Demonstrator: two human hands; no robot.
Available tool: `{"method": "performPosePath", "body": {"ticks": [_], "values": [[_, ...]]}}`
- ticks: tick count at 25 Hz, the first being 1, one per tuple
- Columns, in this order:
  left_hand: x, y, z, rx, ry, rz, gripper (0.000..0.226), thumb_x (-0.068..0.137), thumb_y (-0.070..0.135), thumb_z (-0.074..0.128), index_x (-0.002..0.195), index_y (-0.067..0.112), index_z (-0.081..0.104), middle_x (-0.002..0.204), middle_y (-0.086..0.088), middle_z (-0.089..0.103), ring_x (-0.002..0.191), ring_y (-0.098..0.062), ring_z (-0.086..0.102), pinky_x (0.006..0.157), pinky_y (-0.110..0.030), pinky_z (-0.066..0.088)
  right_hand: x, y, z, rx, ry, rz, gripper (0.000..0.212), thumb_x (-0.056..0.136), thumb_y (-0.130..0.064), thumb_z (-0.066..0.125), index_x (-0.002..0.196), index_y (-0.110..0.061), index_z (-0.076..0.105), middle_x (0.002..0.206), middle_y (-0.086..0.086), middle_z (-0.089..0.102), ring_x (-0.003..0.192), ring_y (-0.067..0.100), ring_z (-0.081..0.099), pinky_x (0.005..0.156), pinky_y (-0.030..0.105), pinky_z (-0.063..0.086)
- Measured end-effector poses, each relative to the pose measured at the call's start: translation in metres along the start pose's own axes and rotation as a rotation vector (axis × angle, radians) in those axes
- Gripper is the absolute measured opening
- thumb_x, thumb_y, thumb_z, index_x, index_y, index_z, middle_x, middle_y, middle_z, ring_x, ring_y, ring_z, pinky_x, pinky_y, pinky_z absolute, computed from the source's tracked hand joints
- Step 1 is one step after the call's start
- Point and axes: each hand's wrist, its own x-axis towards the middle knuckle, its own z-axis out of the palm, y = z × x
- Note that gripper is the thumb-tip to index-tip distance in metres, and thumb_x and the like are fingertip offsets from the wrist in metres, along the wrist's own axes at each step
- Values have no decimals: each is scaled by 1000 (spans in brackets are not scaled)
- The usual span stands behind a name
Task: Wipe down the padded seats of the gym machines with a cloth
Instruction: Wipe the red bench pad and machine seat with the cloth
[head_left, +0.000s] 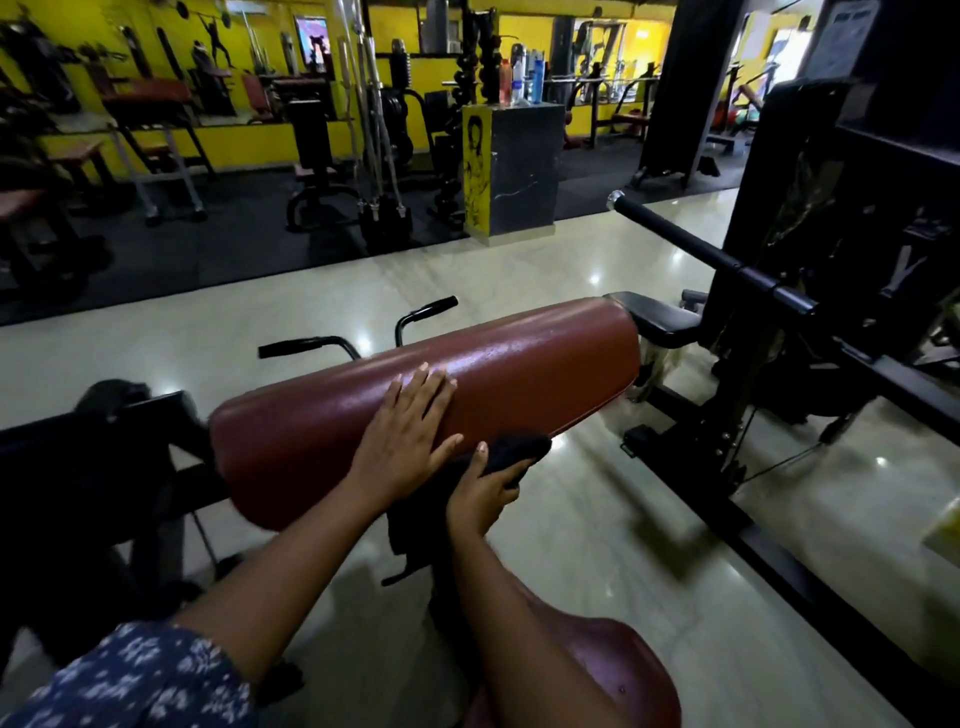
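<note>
In the head view, a long maroon pad (519, 364) runs across the middle of the frame. Its vinyl skin is glossy and finely pebbled, with rounded ends. The left hand (408, 439) lies flat on its near side, fingers straight and spread.

Just below and to the right, the right hand (485, 493) curls around a dark cloth (522, 449), bunched against the pad's lower edge. The cloth's hanging part merges with the black frame beneath, so its outline is hard to make out.

A second maroon seat (608, 670) at the bottom right is partly covered by the right forearm and cut off by the frame edge. A blue floral sleeve (130, 680) fills the lower left corner. Two curved black handles (358, 332) rise behind the pad, above a shiny pale tiled floor (519, 270).
</note>
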Motion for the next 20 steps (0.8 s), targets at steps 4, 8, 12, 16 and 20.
{"method": "performPosePath", "body": {"ticks": [4,8,12,16,20], "values": [[-71,16,0,-199,34,-83,67,88,51,29,139,8,44,147,-12,40,141,-25,28,117,-33,2,-32,27,-44,-145,-210,-298,61,97,-39,43,150,-27,14,147,12,33,132,28,38,100,30,34],[-117,54,9,-694,-47,-328,67,91,55,30,145,14,33,155,-5,24,146,-16,12,117,-29,5,-30,35,-95,-314,-344,-468,54,97,-34,47,147,-26,27,145,2,39,131,17,40,95,17,29],[-126,90,8,-1125,-68,-582,46,97,27,46,140,11,41,148,-10,39,137,-21,34,110,-28,25,-32,32,-128,-475,-384,-588,53,97,-35,48,146,-33,28,141,1,43,127,16,43,92,19,31],[-132,109,12,-1314,-108,-786,43,98,29,44,138,14,44,144,-9,44,131,-23,42,108,-36,35,-20,30,-149,-695,-498,-650,54,96,-36,50,146,-33,29,139,6,43,126,21,43,94,20,31],[-138,137,26,-1409,-71,-980,41,99,28,43,137,13,45,142,-7,47,130,-22,44,103,-31,35,21,47,-169,-822,-646,-665,53,95,-38,51,144,-36,30,137,6,44,124,22,45,99,26,34]]}}
